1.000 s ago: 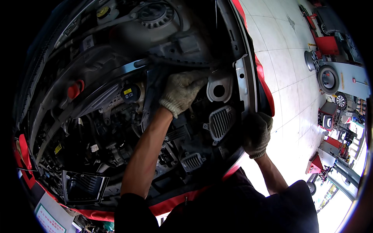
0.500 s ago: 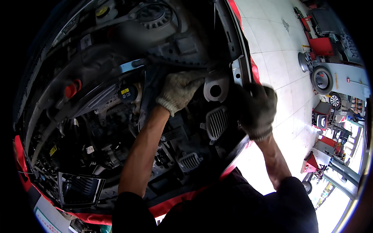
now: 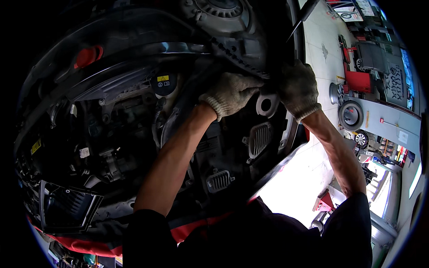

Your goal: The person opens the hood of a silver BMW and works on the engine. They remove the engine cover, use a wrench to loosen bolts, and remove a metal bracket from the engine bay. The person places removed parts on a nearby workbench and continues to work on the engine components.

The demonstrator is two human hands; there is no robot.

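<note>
In an open engine bay, my left hand (image 3: 231,94), in a grimy knit glove, has its fingers bent and pressed near the top of a metal bracket (image 3: 259,108) with a round hole; what it grips is hidden in shadow. My gloved right hand (image 3: 298,89) is curled at the dark inner edge of the bay, just right of that bracket, its grip also hidden. Below the hands are a finned metal module (image 3: 260,139) and a smaller one (image 3: 219,181). A black cap with a yellow label (image 3: 163,86) lies to the left.
A red cap (image 3: 87,57) and a strut mount (image 3: 223,20) are farther up. An open black box (image 3: 67,205) is at lower left, above a red-edged cover (image 3: 98,243). At right, tyres (image 3: 351,115), red equipment (image 3: 357,81) and a pale tiled floor (image 3: 315,38) show.
My right hand has moved up along the edge, closer to my left hand, which remains by the bracket. The view has shifted, with more of the workshop's far end showing.
</note>
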